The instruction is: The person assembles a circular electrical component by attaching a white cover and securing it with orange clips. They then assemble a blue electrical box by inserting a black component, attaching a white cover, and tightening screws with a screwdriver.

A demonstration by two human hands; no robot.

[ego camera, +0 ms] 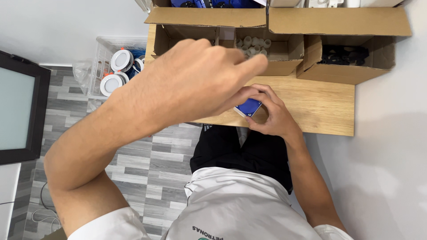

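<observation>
Holding the small blue part (pixel 248 106) near the front edge of the wooden surface (pixel 320 106), your right hand (pixel 269 113) is grasping it with curled fingers. Your left hand (pixel 200 73) is hanging above it, raised, fingers loosely bent and pinched together; I cannot tell if it is carrying something small. You seem to be in the fitting step. The next move is probably asking for a careful lowering of the left fingertips onto the blue part, keeping the right hand steady.

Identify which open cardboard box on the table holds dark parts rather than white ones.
The rightmost cardboard box, at the table's right end; its dark parts contrast with the white cylindrical pieces in the middle box.
</observation>
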